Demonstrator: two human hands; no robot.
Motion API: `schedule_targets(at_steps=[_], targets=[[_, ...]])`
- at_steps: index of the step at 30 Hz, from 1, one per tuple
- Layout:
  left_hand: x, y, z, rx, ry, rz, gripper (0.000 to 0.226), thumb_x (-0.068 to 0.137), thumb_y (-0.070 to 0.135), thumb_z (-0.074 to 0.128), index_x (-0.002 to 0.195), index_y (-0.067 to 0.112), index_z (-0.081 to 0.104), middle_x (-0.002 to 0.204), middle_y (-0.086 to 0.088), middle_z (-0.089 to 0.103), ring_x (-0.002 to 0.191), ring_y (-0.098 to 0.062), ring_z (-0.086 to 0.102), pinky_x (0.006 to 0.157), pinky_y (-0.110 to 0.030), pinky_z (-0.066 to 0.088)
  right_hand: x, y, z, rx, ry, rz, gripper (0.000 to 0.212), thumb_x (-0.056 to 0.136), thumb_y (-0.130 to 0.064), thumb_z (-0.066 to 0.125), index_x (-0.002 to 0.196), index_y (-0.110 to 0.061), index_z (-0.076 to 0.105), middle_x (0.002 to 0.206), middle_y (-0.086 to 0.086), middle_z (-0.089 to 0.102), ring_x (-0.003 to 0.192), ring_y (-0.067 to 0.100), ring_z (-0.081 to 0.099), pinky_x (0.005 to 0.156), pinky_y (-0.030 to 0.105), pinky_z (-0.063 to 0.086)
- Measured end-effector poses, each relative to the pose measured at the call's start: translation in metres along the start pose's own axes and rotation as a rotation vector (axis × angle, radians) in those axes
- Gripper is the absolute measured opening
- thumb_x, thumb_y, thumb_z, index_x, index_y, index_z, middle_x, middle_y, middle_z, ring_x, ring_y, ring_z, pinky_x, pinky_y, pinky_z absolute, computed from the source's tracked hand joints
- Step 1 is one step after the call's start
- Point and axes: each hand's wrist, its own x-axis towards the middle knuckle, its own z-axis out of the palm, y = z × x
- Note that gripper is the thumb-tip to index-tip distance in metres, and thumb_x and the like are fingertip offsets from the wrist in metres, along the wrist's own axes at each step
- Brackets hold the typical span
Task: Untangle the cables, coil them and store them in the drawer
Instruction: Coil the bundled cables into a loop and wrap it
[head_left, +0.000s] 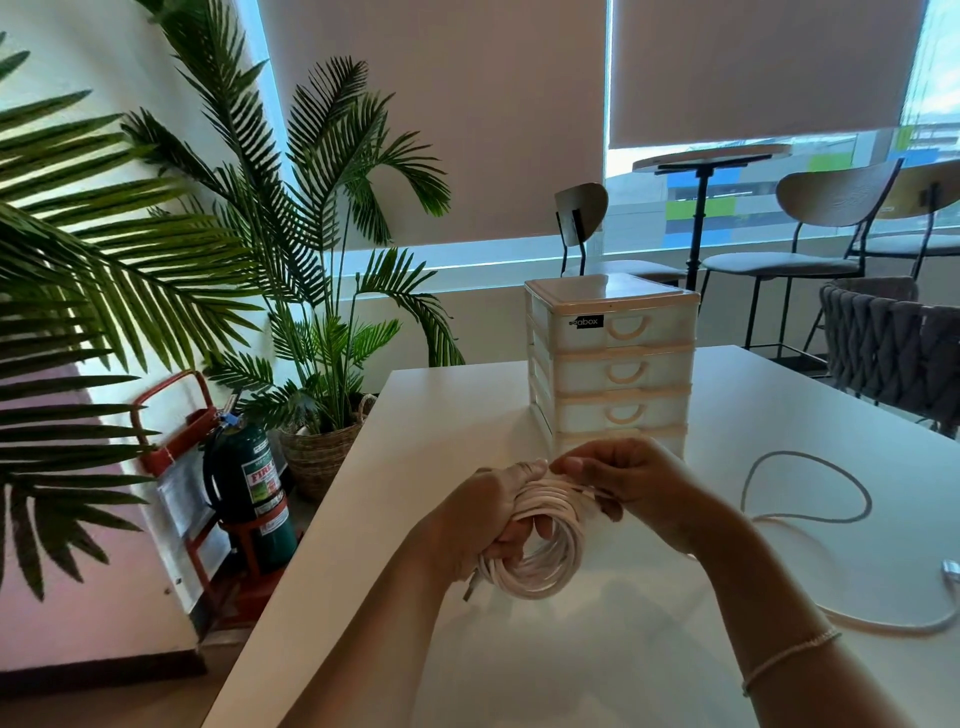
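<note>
While your left hand (498, 525) grips the coiled white cable (540, 551) above the worktop (597, 649), your right hand (634, 488) pinches its strand before the closed drawer unit (613, 364).

Two bare forearms come into the head view from the bottom edge, with no sleeves showing on either. The left hand (498, 519) wears nothing at wrist or fingers that can be seen. The right hand (639, 488) has short, unpainted nails, and its forearm carries a thin bracelet (789, 657) of small pale beads (a single strand, lying across the arm at a slant).
</note>
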Motion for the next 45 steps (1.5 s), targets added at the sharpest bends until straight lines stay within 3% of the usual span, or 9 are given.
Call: schedule_targets(at_steps=[4, 11, 16, 21, 24, 28, 32, 38, 45], targets=[[-0.0013, 0.0009, 0.0, 0.03, -0.021, -0.005, 0.064, 0.098, 0.037, 0.035, 0.045, 0.008, 0.056, 0.032, 0.001, 0.026, 0.028, -0.011, 0.018, 0.039, -0.023, 0.021, 0.0032, 0.0049, 0.0013, -0.102, 0.108, 0.033, 0.007, 0.082, -0.011, 0.066, 0.081, -0.017, 0.07, 0.059, -0.002, 0.064, 0.036, 0.006, 0.037, 0.033, 0.018, 0.029], [0.0007, -0.0004, 0.0005, 0.021, 0.009, 0.004, 0.065, 0.099, 0.037, 0.033, 0.047, 0.005, 0.054, 0.031, 0.0, 0.025, 0.026, -0.011, 0.018, 0.033, -0.016, 0.025, 0.0029, 0.0041, 0.0022, -0.171, 0.109, 0.029, 0.012, 0.085, -0.018, 0.064, 0.075, -0.021, 0.07, 0.049, -0.007, 0.056, 0.043, 0.012, 0.034, 0.033, 0.017, 0.024], [0.0037, -0.0008, -0.002, -0.025, 0.028, -0.011, 0.067, 0.096, 0.048, 0.033, 0.049, 0.005, 0.053, 0.032, 0.0, 0.028, 0.026, -0.011, 0.02, 0.035, -0.017, 0.025, 0.0021, 0.0012, 0.0055, -0.193, 0.037, 0.021, 0.032, 0.078, -0.045, 0.056, 0.062, -0.019, 0.066, 0.053, 0.004, 0.045, 0.043, 0.011, 0.034, 0.035, 0.018, 0.026], [0.0041, -0.0018, -0.0031, -0.044, 0.074, -0.014, 0.06, 0.082, 0.059, 0.045, 0.05, 0.009, 0.051, 0.034, 0.002, 0.027, 0.028, -0.011, 0.02, 0.039, -0.018, 0.022, 0.0006, 0.0, 0.0038, -0.272, 0.002, 0.002, 0.07, 0.066, -0.062, 0.05, 0.072, 0.006, 0.063, 0.062, 0.011, 0.05, 0.045, 0.011, 0.038, 0.04, 0.019, 0.032], [0.0052, -0.0022, -0.0019, -0.099, 0.104, -0.027, 0.053, 0.084, 0.053, 0.051, 0.052, 0.011, 0.045, 0.036, 0.003, 0.024, 0.029, -0.011, 0.018, 0.041, -0.019, 0.021, 0.0026, 0.0003, 0.0052, -0.32, 0.021, 0.016, 0.053, 0.082, -0.047, 0.054, 0.064, 0.003, 0.061, 0.068, 0.001, 0.051, 0.047, 0.0, 0.041, 0.049, 0.017, 0.033], [0.0058, -0.0011, -0.0015, -0.117, 0.113, -0.051, 0.052, 0.09, 0.048, 0.048, 0.055, 0.01, 0.044, 0.035, 0.003, 0.024, 0.028, -0.011, 0.019, 0.039, -0.016, 0.022, 0.0029, 0.0027, 0.0042, -0.228, 0.017, 0.038, 0.038, 0.089, -0.029, 0.056, 0.055, -0.013, 0.059, 0.053, -0.004, 0.044, 0.044, 0.003, 0.032, 0.049, 0.02, 0.026], [0.0042, -0.0023, -0.0027, -0.111, 0.072, -0.058, 0.054, 0.092, 0.046, 0.046, 0.052, 0.011, 0.043, 0.035, 0.003, 0.024, 0.028, -0.011, 0.018, 0.038, -0.016, 0.023, -0.0003, 0.0026, 0.0038, -0.261, -0.03, 0.032, 0.028, 0.089, -0.027, 0.056, 0.07, -0.009, 0.068, 0.057, 0.006, 0.043, 0.044, 0.007, 0.029, 0.045, 0.022, 0.023], [0.0035, -0.001, -0.0023, -0.095, 0.029, -0.079, 0.051, 0.095, 0.04, 0.043, 0.052, 0.011, 0.044, 0.034, 0.003, 0.023, 0.028, -0.01, 0.018, 0.037, -0.016, 0.024, -0.0023, 0.0, 0.0002, -0.061, -0.079, 0.114, 0.022, 0.087, -0.002, 0.055, 0.075, -0.013, 0.071, 0.05, 0.0, 0.05, 0.041, 0.007, 0.029, 0.041, 0.019, 0.022], [0.0022, -0.0022, -0.0033, -0.045, 0.001, -0.084, 0.049, 0.095, 0.036, 0.043, 0.052, 0.012, 0.045, 0.035, 0.002, 0.025, 0.027, -0.01, 0.019, 0.035, -0.015, 0.025, 0.0, 0.0015, 0.0043, -0.149, -0.07, 0.12, 0.014, 0.085, -0.013, 0.064, 0.072, -0.015, 0.07, 0.055, 0.001, 0.051, 0.042, 0.005, 0.031, 0.041, 0.017, 0.024]])
